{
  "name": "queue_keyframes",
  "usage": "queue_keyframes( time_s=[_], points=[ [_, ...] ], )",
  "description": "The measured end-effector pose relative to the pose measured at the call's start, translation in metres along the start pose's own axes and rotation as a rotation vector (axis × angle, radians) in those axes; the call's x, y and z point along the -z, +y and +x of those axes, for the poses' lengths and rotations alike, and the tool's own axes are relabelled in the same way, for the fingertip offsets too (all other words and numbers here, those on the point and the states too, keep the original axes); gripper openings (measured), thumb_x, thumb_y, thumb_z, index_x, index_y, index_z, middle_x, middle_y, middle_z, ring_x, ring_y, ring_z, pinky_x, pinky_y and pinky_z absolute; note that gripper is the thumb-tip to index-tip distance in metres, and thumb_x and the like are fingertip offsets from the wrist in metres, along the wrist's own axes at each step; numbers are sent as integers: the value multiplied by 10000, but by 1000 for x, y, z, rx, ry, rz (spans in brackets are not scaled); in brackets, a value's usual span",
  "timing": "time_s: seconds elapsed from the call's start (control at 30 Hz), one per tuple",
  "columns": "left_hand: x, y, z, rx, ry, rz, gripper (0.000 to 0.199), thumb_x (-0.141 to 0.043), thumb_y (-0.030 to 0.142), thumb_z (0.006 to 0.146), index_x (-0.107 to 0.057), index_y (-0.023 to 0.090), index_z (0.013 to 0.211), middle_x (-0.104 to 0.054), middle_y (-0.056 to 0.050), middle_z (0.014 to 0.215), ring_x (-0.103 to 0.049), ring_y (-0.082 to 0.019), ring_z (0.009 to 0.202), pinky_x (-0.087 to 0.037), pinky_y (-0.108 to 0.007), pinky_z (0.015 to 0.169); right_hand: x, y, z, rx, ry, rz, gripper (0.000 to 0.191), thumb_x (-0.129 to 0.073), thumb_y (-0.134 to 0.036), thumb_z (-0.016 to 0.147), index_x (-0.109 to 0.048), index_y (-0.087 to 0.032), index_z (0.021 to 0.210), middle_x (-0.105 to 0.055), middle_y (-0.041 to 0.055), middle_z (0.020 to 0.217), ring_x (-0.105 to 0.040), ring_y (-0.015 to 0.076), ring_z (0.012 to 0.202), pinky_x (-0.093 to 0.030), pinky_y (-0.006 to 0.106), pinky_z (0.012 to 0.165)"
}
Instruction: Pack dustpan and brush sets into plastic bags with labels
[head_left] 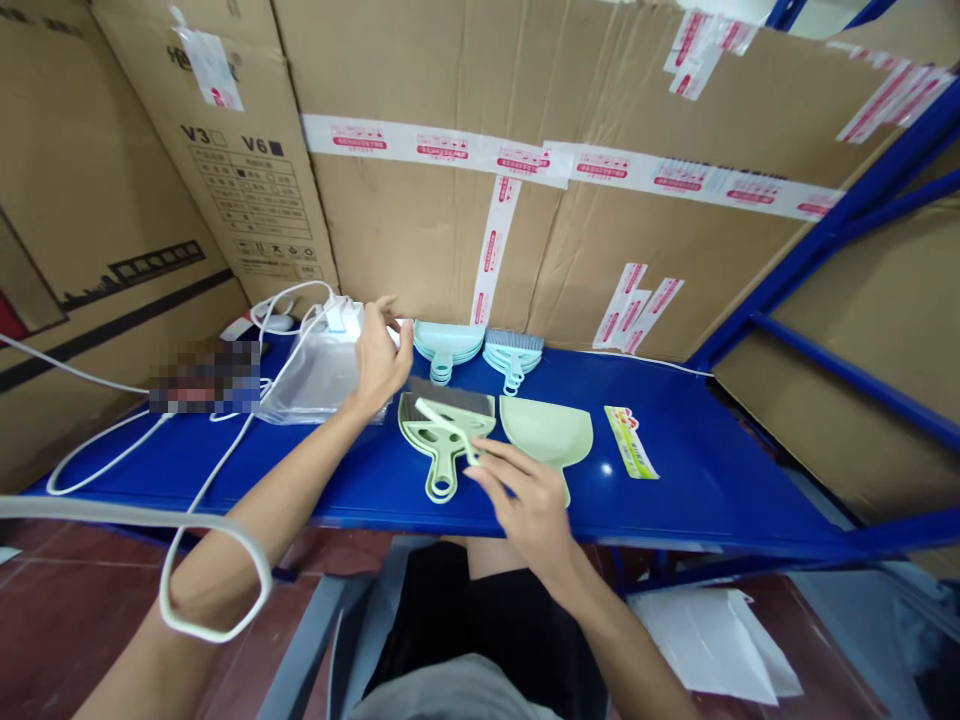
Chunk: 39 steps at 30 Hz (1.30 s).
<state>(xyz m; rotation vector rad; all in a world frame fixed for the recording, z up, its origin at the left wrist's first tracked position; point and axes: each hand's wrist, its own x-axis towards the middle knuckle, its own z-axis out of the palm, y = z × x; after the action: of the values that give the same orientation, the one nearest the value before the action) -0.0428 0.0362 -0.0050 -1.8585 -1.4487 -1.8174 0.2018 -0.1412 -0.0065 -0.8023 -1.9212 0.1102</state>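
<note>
My right hand [529, 505] grips a light green hand brush [446, 425] by its handle, with dark bristles along the far edge. The brush is tilted above green brushes [442, 465] lying on the blue table. Just to their right is a light green dustpan [547, 428], its handle partly behind my right hand. My left hand [384, 350] is raised over the right side of the clear plastic bags [319, 375], fingers bent and apart, with nothing seen in it. Beside it stand stacked light blue dustpans [448, 342] and light blue brushes [514, 358].
A printed label card [631, 443] lies right of the green dustpan. White cables [225, 465] run across the left side by a white power strip [341, 318]. Taped cardboard [420, 230] walls the back; blue metal bars [825, 250] frame the right.
</note>
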Motion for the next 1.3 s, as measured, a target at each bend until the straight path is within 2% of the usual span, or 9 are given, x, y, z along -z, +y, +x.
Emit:
queue_keyframes(
  time_s=[0.13, 0.3, 0.47, 0.6, 0.7, 0.83, 0.93, 1.13, 1.3],
  points=[
    [-2, 2, -3, -1, -18, -3, 380, -541, 313, 1031, -485, 195, 1388, -638, -98, 1154, -662, -203, 888, -543, -362, 802, 41, 7, -24, 59, 119, -223, 197, -743, -42, 932, -773, -166, 1081, -812, 96, 1190, -794, 216, 1060, -655, 328, 976],
    [-7, 2, -8, -32, -44, 0, 384, -532, 378, 1051, -481, 207, 1392, -640, -96, 1155, -666, -211, 894, -548, -371, 817, 69, 32, -59, 48, -27, -416, 188, -711, -64, 962, -738, -159, 1122, -797, 121, 1196, -776, 256, 1096, -663, 403, 945],
    [-9, -1, -10, -53, -53, 15, 432, -474, 515, 1079, -482, 223, 1397, -639, -106, 1158, -665, -218, 882, -557, -381, 798, 75, 46, -64, 47, -205, -413, 159, -748, -207, 970, -707, -186, 1122, -792, 114, 1175, -716, 326, 1221, -630, 510, 967],
    [-10, -6, -11, -57, -75, 9, 472, -455, 569, 1079, -465, 242, 1419, -630, -110, 1162, -670, -227, 895, -558, -364, 751, 80, 55, -57, -4, -328, -408, 500, -767, -373, 954, -620, -171, 1387, -704, 178, 1357, -611, 368, 1376, -586, 575, 1060],
    [-9, -9, -12, -81, -103, 0, 448, -469, 546, 1079, -460, 262, 1425, -618, -109, 1168, -671, -228, 905, -563, -350, 718, 81, 67, -56, 14, -439, -455, 604, -695, -233, 969, -515, -148, 1540, -583, 204, 1540, -473, 377, 1518, -501, 606, 1186],
    [-9, -9, -13, -130, -184, -14, 385, -512, 489, 1060, -504, 287, 1387, -596, -112, 1198, -671, -242, 931, -589, -375, 730, 78, 82, -60, 131, -475, -501, 697, -576, -5, 944, -426, -115, 1616, -588, 208, 1549, -507, 337, 1503, -491, 543, 1229],
    [-9, -5, -15, -153, -246, -7, 347, -542, 428, 1037, -543, 287, 1354, -597, -123, 1209, -664, -285, 1020, -602, -426, 790, 79, 85, -61, 203, -454, -503, 712, -544, 33, 951, -394, -101, 1634, -644, 213, 1487, -563, 327, 1457, -530, 520, 1201],
    [-9, 2, -17, -155, -293, 9, 336, -571, 373, 1010, -550, 271, 1330, -625, -120, 1218, -647, -282, 1005, -595, -425, 817, 77, 87, -57, 300, -426, -482, 717, -548, 44, 965, -367, -90, 1646, -682, 222, 1431, -592, 342, 1421, -568, 526, 1161],
    [-8, 2, -15, -147, -284, 11, 325, -557, 386, 1019, -540, 261, 1319, -613, -122, 1239, -654, -287, 1034, -589, -438, 854, 84, 85, -55, 220, -500, -489, 770, -451, 101, 935, -342, -114, 1666, -655, 210, 1473, -555, 331, 1458, -537, 544, 1192]
  ],
)
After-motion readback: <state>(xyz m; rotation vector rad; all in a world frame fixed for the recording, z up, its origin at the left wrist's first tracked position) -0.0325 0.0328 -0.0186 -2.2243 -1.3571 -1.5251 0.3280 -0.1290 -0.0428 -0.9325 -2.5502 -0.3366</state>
